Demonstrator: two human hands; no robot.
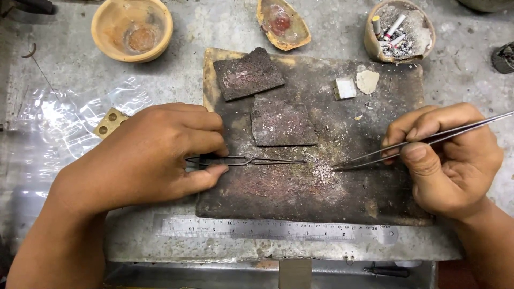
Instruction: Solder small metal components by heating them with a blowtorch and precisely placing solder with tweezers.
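My left hand (155,155) pinches dark cross-lock tweezers (257,160) lying flat on a scorched brown board (364,198), tips pointing right. My right hand (450,155) grips long steel tweezers (428,140), whose tips touch a small heap of tiny silvery grains (322,171) on the board. The two tweezer tips end a short way apart, either side of the grains. Two dark charred square slabs (247,73) (282,122) lie on the board above the tweezers.
A steel ruler (267,229) lies along the board's near edge. Behind stand an orange clay bowl (132,29), a broken shell-like dish (282,24) and a pot of ash and cigarette butts (399,29). A small white block (344,88), a pale chip (367,81), clear plastic (64,128) and a perforated brass piece (110,122) lie nearby.
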